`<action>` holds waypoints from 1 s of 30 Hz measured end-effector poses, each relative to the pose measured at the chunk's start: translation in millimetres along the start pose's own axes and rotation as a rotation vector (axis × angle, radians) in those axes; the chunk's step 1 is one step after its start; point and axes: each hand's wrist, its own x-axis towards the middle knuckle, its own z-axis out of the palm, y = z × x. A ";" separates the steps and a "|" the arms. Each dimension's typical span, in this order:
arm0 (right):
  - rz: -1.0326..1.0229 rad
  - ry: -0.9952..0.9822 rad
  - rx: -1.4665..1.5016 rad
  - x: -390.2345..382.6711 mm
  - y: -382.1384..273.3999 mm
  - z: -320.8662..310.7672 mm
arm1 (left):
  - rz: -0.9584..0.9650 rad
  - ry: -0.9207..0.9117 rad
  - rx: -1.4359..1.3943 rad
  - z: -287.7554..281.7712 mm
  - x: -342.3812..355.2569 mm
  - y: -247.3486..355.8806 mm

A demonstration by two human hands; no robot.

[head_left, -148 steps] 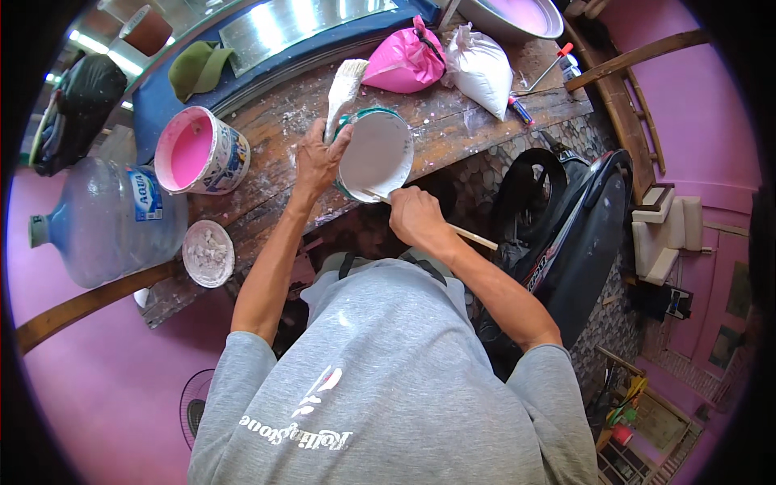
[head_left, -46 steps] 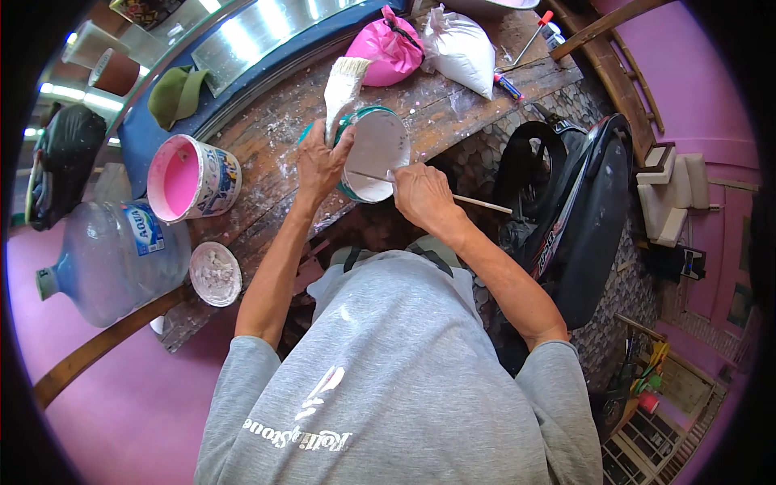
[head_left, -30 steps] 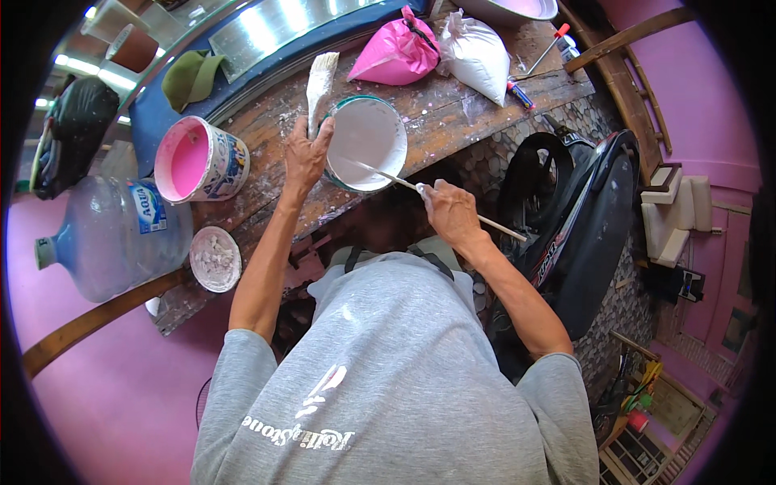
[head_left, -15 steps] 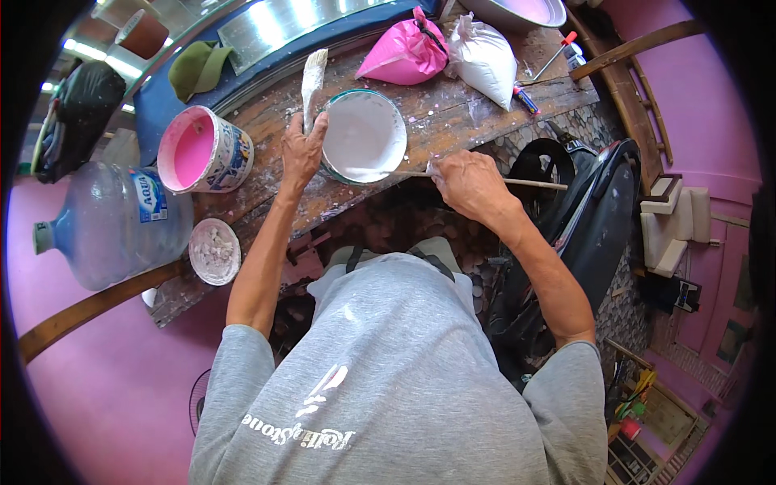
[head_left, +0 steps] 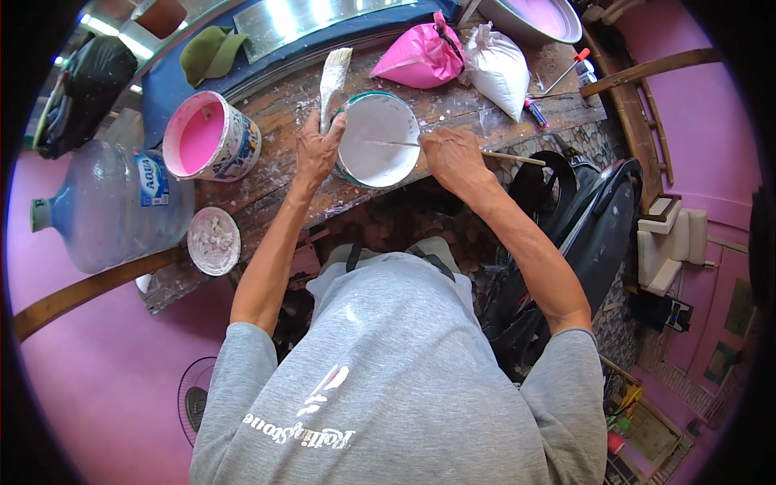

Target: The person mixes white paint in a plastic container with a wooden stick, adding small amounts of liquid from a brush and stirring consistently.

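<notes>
Bucket [head_left: 398,171] at the near edge of the desk [head_left: 279,121] — left hand [head_left: 318,153] clamped on a brush [head_left: 332,83] and, it seems, pressed to the bucket; right hand [head_left: 455,156] clamped on a stick [head_left: 517,157] reaching inside. Best stirred slowly and low — bucket braced, brush held clear.

Teal-rimmed bucket [head_left: 394,174]: whitish wall, pale grey-white liquid [head_left: 373,133]. Reaching into bucket: pale tan stick [head_left: 517,158]. Left of bucket: brush [head_left: 330,85], cream bristles [head_left: 339,59], white-smeared body. Farther left: white tub [head_left: 236,153], multicoloured print, pink paint [head_left: 198,139]; clear bluish bottle [head_left: 105,214], blue-white label [head_left: 153,179], green cap [head_left: 40,215]. Beyond bucket: pink bag [head_left: 416,58], black tie [head_left: 448,37]; white bag [head_left: 497,73]; olive hat [head_left: 208,55]. Around bucket: brown planks [head_left: 283,113], white-pink speckles. Right of bucket: black motorcycle [head_left: 600,242]. Nearer than bucket: heather-grey shirt [head_left: 404,356], white print.
</notes>
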 end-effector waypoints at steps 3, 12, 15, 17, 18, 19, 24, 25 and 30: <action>0.032 0.009 -0.024 9.5 -3.1 17.8 | 0.046 0.017 0.003 0.7 0.5 -1.0; -0.039 -0.012 0.097 34.0 -27.6 23.4 | 0.030 0.023 0.018 -14.3 9.0 -36.7; -0.006 0.091 0.102 38.7 -17.3 47.4 | 0.043 0.009 0.026 -14.7 7.8 -31.2; 0.014 0.075 0.103 37.3 -21.5 49.9 | 0.074 0.031 0.058 -16.8 7.1 -38.5; -0.053 0.101 0.113 31.5 -26.6 51.2 | 0.074 0.031 0.062 -18.4 7.2 -42.0; -0.122 0.124 0.120 28.0 -29.7 48.3 | 0.061 0.045 0.036 -18.7 5.7 -42.7; -0.036 0.140 0.106 33.9 -17.6 48.0 | 0.077 0.019 0.067 -11.0 -2.2 -27.3; -0.011 0.192 0.122 34.0 -17.2 44.0 | 0.068 0.022 0.065 -7.5 -4.4 -22.9; -0.029 0.039 0.240 16.0 -35.6 25.8 | 0.060 0.007 0.074 0.6 -5.3 -11.0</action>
